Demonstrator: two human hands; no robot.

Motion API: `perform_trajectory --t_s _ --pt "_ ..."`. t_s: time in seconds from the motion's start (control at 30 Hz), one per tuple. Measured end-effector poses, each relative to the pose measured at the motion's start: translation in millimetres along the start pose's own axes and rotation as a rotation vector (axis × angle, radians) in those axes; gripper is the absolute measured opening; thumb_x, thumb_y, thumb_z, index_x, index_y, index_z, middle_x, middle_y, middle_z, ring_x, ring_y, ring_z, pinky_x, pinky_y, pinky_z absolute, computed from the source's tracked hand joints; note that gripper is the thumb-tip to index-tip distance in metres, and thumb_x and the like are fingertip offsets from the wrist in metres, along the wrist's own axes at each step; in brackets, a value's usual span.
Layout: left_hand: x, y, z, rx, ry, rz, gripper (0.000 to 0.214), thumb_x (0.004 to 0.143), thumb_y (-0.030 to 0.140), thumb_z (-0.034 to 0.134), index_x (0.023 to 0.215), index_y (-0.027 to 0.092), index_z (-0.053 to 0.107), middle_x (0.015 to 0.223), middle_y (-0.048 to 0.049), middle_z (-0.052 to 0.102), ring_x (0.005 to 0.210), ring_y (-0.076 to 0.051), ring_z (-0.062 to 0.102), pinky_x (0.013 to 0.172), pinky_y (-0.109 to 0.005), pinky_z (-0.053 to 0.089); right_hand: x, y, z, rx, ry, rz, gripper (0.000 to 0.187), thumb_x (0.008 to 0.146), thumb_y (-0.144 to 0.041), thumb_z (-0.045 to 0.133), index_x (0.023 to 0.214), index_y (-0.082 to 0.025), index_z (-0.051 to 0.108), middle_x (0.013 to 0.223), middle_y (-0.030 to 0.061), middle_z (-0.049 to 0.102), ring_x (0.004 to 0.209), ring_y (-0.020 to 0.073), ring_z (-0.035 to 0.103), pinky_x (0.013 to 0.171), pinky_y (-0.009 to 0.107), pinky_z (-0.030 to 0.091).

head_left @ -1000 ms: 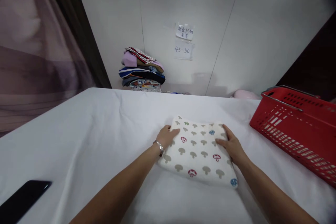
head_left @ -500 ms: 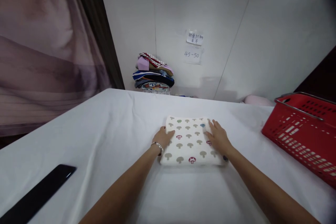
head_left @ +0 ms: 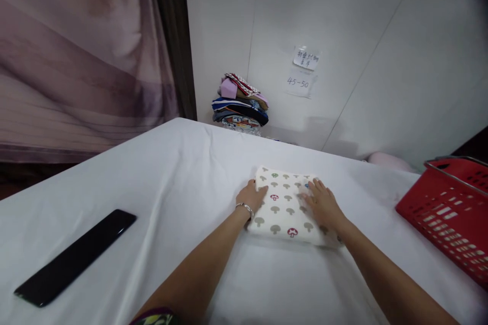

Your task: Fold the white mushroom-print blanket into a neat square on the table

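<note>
The table (head_left: 160, 172), covered with a white sheet, fills the lower field of view; a mauve curtain (head_left: 76, 51) hangs behind its left side and a pale wall (head_left: 343, 20) behind the rest. A red basket (head_left: 450, 218) stands at the right edge of the table, well apart from the hands. A black flat device (head_left: 76, 256) lies near the left front. The folded cloth (head_left: 284, 208), cream with a mushroom print, lies flat at the table's middle, between the two forearms. A stack of folded clothes (head_left: 241, 106) rests against the wall, beyond the far edge. The left hand (head_left: 251, 196) is open, fingers curved against the cloth's left edge, not clenched on it. The right hand (head_left: 323, 204) is open and lies palm down on the cloth's right part. A bracelet (head_left: 246, 207) sits on the left wrist. Compared with one second ago, the right hand has shifted from the cloth's right edge onto its top, and the cloth appears farther from the person, with both arms more extended. Judgement: the cloth is already folded compact, and it is being pressed and slid, not lifted.
</note>
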State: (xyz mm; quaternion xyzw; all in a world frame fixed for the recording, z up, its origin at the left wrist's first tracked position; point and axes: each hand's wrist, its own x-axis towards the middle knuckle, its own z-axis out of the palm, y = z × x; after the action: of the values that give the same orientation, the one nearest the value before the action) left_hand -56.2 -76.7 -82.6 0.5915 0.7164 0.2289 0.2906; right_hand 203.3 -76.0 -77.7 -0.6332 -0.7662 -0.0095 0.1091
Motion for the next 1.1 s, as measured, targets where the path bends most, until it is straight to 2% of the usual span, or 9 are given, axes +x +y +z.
perform_trajectory --t_s 0.07,0.17,0.27,0.53,0.67,0.77,0.9,1.1 --pt "-1 0 -0.2 0.001 -0.006 -0.002 0.063 0.078 0.061 0.039 0.125 0.019 0.041 0.112 -0.0114 0.062 0.101 -0.028 0.058 0.079 -0.034 0.043 17 2 6 -0.008 0.032 0.020 0.058 0.089 -0.049 0.029 0.134 -0.013 0.037 0.144 0.0139 0.029 0.134 0.0282 0.020 0.104 0.045 0.025" --pt "-2 0 -0.4 0.030 -0.012 -0.004 0.060 0.078 0.059 0.042 0.123 0.020 0.042 0.110 -0.0102 0.063 0.099 -0.027 0.059 0.078 -0.033 0.043 38 7 20 -0.053 -0.020 0.068 0.056 0.089 -0.045 0.030 0.131 -0.010 0.039 0.142 0.0167 0.033 0.132 0.0293 0.025 0.101 0.043 0.029" --pt "-3 1 0.2 0.065 -0.017 0.009 0.058 0.078 0.058 0.042 0.123 0.020 0.042 0.106 -0.0098 0.064 0.097 -0.026 0.060 0.076 -0.033 0.044 48 13 33 -0.092 -0.063 0.065 0.054 0.089 -0.044 0.030 0.130 -0.010 0.041 0.141 0.0167 0.034 0.131 0.0293 0.025 0.101 0.043 0.030" --pt "-2 -3 4.2 0.078 -0.003 0.042 0.057 0.079 0.059 0.040 0.120 0.019 0.044 0.103 -0.0102 0.065 0.093 -0.026 0.060 0.074 -0.033 0.044 48 24 43 -0.086 -0.052 0.061 0.056 0.089 -0.048 0.029 0.131 -0.012 0.040 0.142 0.0132 0.032 0.132 0.0263 0.024 0.103 0.039 0.029" --pt "2 -5 6.0 0.019 0.016 0.068 0.056 0.080 0.061 0.036 0.116 0.020 0.047 0.109 -0.0098 0.062 0.099 -0.025 0.058 0.079 -0.033 0.043 47 26 46 -0.075 -0.035 0.055 0.055 0.089 -0.047 0.027 0.131 -0.015 0.040 0.142 0.0106 0.034 0.133 0.0248 0.024 0.105 0.040 0.026" --pt "5 -4 5.0 -0.006 0.035 0.071 0.057 0.080 0.063 0.035 0.115 0.021 0.049 0.117 -0.0101 0.056 0.101 -0.026 0.056 0.081 -0.033 0.042 47 26 48 -0.093 -0.016 0.040 0.056 0.089 -0.046 0.027 0.132 -0.012 0.040 0.141 0.0130 0.035 0.133 0.0251 0.024 0.105 0.040 0.026" --pt "9 -5 -2.9 -0.034 0.037 0.100 0.054 0.081 0.062 0.034 0.111 0.021 0.054 0.119 -0.0098 0.053 0.100 -0.023 0.057 0.084 -0.032 0.042 46 25 49 -0.098 0.002 0.059 0.058 0.089 -0.047 0.025 0.135 -0.011 0.035 0.142 0.0136 0.033 0.133 0.0268 0.024 0.104 0.042 0.028" --pt "33 -1 -20.0 -0.072 0.049 0.081 0.047 0.085 0.055 0.031 0.103 0.021 0.059 0.114 -0.0074 0.061 0.104 -0.020 0.056 0.087 -0.028 0.040 44 22 48 -0.102 0.010 0.047 0.054 0.089 -0.046 0.030 0.138 -0.021 0.032 0.144 0.0074 0.032 0.135 0.0282 0.017 0.104 0.046 0.026"
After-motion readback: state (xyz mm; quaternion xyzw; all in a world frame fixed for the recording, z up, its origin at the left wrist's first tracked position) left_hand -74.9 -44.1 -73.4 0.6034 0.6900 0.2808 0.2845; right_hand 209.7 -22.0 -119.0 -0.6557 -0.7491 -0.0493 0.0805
